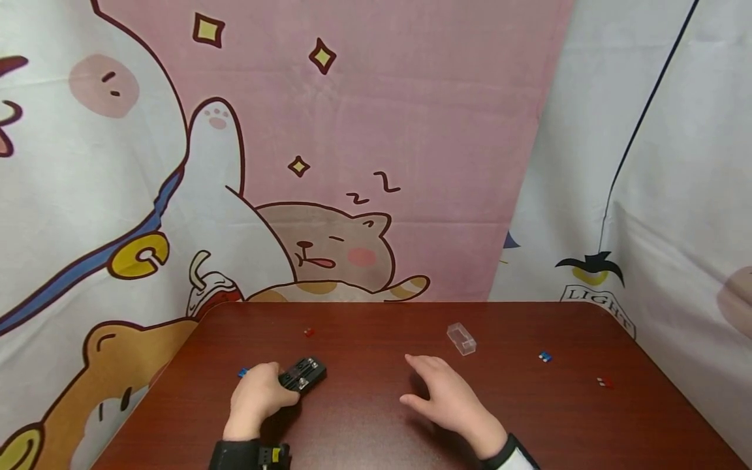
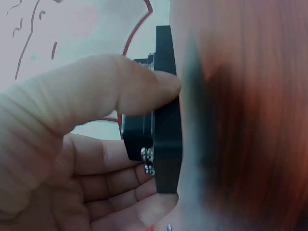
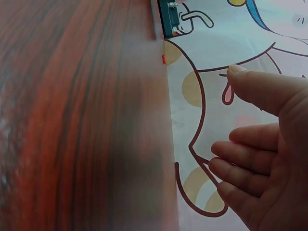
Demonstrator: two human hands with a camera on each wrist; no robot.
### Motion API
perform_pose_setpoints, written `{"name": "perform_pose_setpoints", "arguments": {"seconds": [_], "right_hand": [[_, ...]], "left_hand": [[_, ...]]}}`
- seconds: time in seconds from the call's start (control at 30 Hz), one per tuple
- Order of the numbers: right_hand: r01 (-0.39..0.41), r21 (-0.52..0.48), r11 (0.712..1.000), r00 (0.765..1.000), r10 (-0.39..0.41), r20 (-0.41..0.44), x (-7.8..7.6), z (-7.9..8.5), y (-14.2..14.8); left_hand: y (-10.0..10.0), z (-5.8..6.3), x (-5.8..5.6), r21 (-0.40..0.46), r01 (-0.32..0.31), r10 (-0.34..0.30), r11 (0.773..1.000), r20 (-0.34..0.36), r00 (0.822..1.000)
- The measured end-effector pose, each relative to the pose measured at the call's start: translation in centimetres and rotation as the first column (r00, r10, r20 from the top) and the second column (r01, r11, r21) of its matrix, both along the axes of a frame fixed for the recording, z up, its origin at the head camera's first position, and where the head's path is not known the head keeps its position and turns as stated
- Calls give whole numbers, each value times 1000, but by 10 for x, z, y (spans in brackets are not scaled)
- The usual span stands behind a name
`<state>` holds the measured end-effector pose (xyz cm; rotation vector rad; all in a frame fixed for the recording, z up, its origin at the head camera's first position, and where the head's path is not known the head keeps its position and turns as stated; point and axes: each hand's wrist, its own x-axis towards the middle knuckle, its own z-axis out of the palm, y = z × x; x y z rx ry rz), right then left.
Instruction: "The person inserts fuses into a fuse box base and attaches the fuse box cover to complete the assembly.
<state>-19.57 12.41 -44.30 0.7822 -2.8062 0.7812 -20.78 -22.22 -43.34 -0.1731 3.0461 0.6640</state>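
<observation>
My left hand [image 1: 258,395] grips a small black box-shaped device [image 1: 304,375] with metal fittings on its top. In the left wrist view, the thumb [image 2: 159,86] presses on one side of the device and the fingers are curled behind it. The device is close over the dark red wooden table [image 1: 364,424]. My right hand [image 1: 446,398] hovers over the table to the right, its fingers loosely extended and holding nothing. In the right wrist view, the device's end [image 3: 169,19] shows at the top, apart from the right hand [image 3: 269,159].
A clear plastic box [image 1: 461,339] lies beyond the right hand. Small blue-and-white pieces [image 1: 545,356] and red-and-white pieces [image 1: 604,382] lie at the right. A tiny red piece [image 1: 309,332] sits at the back, a blue piece [image 1: 242,372] beside my left hand. Printed cloth [image 1: 411,130] hangs behind.
</observation>
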Motion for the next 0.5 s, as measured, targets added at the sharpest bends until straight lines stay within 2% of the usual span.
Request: {"name": "perform_pose_setpoints", "arguments": {"seconds": [0.17,0.33,0.5], "right_hand": [[-5,-10,1000,1000,5,-22,1,0,-2],[-4,-7,1000,999,4,-43,1,-1,-2],[0,-16,1000,999,-1,-52,0,0,-2]], "left_hand": [[15,1,-1,19,62,-60,998,-75,995],[33,8,2,37,114,-109,993,-124,986],[49,14,5,28,173,-165,985,-181,970]]}}
